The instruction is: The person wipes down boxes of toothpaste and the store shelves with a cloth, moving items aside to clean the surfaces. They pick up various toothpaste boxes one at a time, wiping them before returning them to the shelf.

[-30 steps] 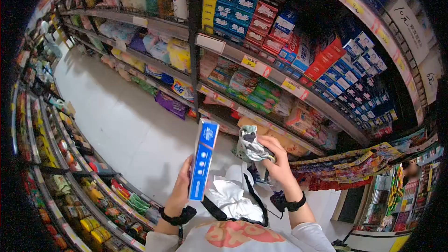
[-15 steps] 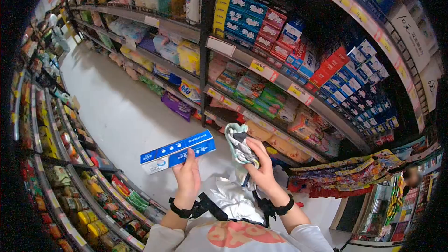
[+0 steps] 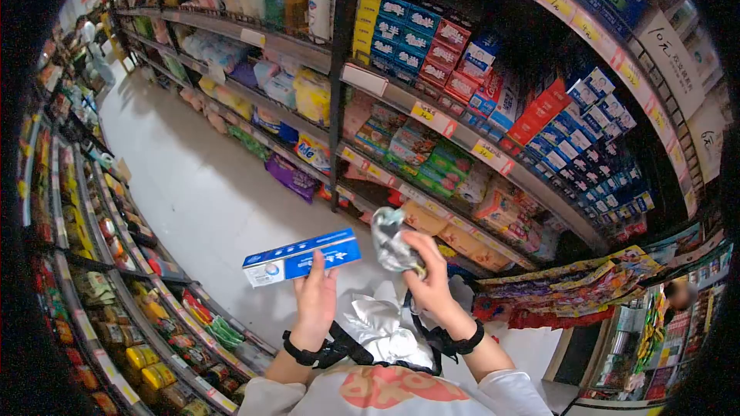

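My left hand is closed on a long blue and white toothpaste box, thumb on its front and the box lying nearly level. A crumpled, patterned cloth is bunched in my right hand, at about the same height and to the right of the box. The cloth is a little blurred. Box and cloth are apart, both held over the aisle in front of my body.
Ahead, a shelf carries stacked toothpaste boxes, with packaged goods on the tier below. Left of the aisle floor stand racks of jars and packets. Snack packets hang at the right. A person is far right.
The toothpaste box has shifted slightly right and down and turned closer to level. My right hand has moved slightly, and the cloth in it has changed shape and is blurred.
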The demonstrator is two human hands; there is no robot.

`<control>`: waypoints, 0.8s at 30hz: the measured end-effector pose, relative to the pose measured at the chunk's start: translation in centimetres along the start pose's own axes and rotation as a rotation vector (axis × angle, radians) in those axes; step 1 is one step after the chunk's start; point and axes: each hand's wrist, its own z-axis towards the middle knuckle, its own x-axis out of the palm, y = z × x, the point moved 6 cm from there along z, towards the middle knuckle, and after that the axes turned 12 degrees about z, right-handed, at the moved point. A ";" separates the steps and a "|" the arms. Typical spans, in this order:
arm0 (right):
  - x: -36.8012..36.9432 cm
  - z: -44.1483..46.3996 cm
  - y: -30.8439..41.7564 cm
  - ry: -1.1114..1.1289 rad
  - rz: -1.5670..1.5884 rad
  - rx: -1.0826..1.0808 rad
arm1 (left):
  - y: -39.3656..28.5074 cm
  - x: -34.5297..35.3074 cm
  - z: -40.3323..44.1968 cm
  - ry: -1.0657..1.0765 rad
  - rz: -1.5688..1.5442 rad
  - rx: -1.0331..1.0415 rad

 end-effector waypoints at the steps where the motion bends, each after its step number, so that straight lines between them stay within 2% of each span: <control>1: 0.0 0.2 0.8 -0.050 -0.032 -0.045 | -0.2 0.5 -0.3 -0.002 0.006 0.002; 3: 1.1 0.1 2.3 0.035 -0.253 -0.118 | 0.1 2.5 -0.9 0.059 0.076 -0.080; 4: 1.4 0.1 2.7 0.032 -0.250 -0.118 | 0.4 2.7 -1.1 0.062 0.116 -0.100; 7: 2.0 -0.3 3.4 0.047 -0.410 -0.163 | -0.2 3.5 -1.0 0.150 0.211 -0.020; 9: 1.3 -0.6 3.5 -0.043 -0.518 -0.185 | 0.0 3.8 -1.4 0.193 0.210 -0.035; 11: 0.9 -0.4 3.9 -0.080 -0.538 -0.179 | -1.2 5.6 -2.5 0.395 0.310 0.152; 12: 0.9 -0.5 4.0 -0.060 -0.597 -0.194 | -1.0 5.5 -2.3 0.433 0.369 0.178; 16: 1.4 -1.0 4.7 -0.003 -0.686 -0.286 | -0.7 5.5 -2.0 0.482 0.521 0.248; 18: 2.1 -1.2 5.3 0.053 -0.683 -0.362 | -0.5 5.7 -2.5 0.480 0.656 0.377; 19: 2.3 -1.1 5.5 0.054 -0.677 -0.366 | 0.0 4.5 -2.7 0.492 1.079 0.556; 21: 2.6 -0.8 6.5 0.115 -0.641 -0.435 | 0.8 3.6 -3.3 0.445 1.293 0.737; 22: 2.9 -0.6 7.1 0.115 -0.617 -0.449 | 0.8 3.4 -3.6 0.449 1.293 0.741; 24: 3.3 -0.5 7.4 0.130 -0.624 -0.476 | 1.9 3.1 -4.1 0.618 1.243 0.545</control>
